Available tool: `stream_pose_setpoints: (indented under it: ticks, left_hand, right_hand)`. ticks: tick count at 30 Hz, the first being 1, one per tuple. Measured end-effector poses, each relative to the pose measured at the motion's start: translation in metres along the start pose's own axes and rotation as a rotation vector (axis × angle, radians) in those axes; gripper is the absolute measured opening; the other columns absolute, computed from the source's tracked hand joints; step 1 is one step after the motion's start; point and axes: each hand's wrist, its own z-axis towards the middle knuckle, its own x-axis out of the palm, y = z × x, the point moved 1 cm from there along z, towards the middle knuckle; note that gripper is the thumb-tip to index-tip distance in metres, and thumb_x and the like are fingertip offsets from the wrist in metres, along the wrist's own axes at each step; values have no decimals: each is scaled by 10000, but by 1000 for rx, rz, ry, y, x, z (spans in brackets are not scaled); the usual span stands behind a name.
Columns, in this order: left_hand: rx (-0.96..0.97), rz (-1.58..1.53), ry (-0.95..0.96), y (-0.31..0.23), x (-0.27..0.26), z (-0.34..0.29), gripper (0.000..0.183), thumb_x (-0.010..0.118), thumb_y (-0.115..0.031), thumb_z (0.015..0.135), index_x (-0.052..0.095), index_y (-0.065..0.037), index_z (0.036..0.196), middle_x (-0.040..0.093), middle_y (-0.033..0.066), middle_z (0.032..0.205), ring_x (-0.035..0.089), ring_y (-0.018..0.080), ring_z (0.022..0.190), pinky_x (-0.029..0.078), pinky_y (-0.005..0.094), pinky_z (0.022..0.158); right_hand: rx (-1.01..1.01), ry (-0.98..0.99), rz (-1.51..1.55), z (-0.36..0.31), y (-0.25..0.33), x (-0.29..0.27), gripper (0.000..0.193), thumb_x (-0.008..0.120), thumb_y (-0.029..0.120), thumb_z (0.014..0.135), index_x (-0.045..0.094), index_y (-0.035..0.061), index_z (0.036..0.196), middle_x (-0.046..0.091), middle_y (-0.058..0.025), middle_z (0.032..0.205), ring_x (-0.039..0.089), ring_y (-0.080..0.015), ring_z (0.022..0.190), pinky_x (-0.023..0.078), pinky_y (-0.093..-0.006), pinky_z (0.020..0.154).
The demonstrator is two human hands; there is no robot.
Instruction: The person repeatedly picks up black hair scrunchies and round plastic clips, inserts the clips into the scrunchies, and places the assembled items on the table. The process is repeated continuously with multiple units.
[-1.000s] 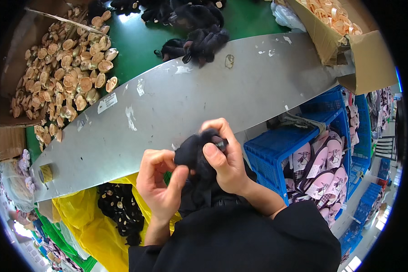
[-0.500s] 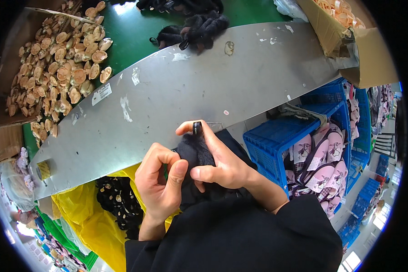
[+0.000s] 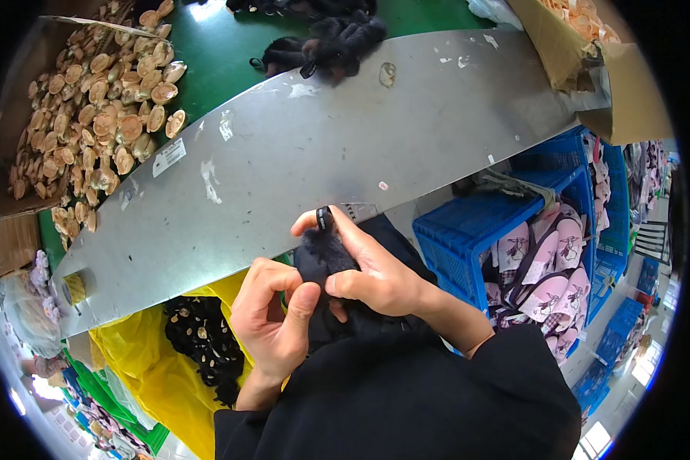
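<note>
A small black furry plush piece [image 3: 326, 251] with a black fabric loop on top is held between the fingers and thumb of my right hand [image 3: 379, 285]. The loop stands against my right index finger, and the thumb presses the piece's lower side. My left hand [image 3: 272, 318] is closed in a pinch at the left edge of the plush piece, its thumb tip touching or nearly touching it. What lies between these fingertips is too small or hidden to tell. Both hands are in front of the grey metal table edge, above dark cloth.
A cardboard box of gold-and-tan oval parts [image 3: 100, 115] stands at far left. More black plush pieces [image 3: 337, 46] lie on the green surface [image 3: 222, 73]. Blue crates [image 3: 468, 230] hold pink slippers [image 3: 544, 268] at right. A yellow bag [image 3: 149, 376] with dark pieces hangs at lower left.
The plush piece and the fingers of my right hand have shifted slightly left, and the loop has tilted. My left hand keeps its pinch beside it. The view has shifted a little.
</note>
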Motion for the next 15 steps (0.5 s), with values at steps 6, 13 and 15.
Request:
stream_pose_setpoints:
  ticks: [6, 13, 15]
  left_hand:
    - [-40, -66, 67, -3, -3, 0, 223, 771, -123, 916, 602, -3, 833, 549, 24, 803, 479, 114, 735, 380, 245, 653]
    - [-15, -7, 46, 1, -2, -4, 230, 744, -138, 941, 583, -9, 839, 529, 26, 797, 459, 112, 711, 365, 240, 642]
    - [-10, 0, 39, 2, 0, -4, 238, 733, -151, 953, 576, -11, 842, 524, 28, 802, 460, 113, 712, 365, 239, 643]
  right_hand:
    - [81, 46, 135, -2, -3, 2, 629, 573, 206, 801, 363, 49, 1373, 561, -71, 922, 566, -133, 618, 494, -263, 544]
    - [88, 51, 259, -5, -8, 5, 439, 493, 99, 901, 382, 51, 1324, 522, -76, 978, 556, -136, 644, 509, -279, 525]
    - [93, 53, 281, -6, -9, 4, 428, 492, 99, 910, 383, 54, 1321, 523, -79, 980, 555, -140, 642, 510, -283, 523]
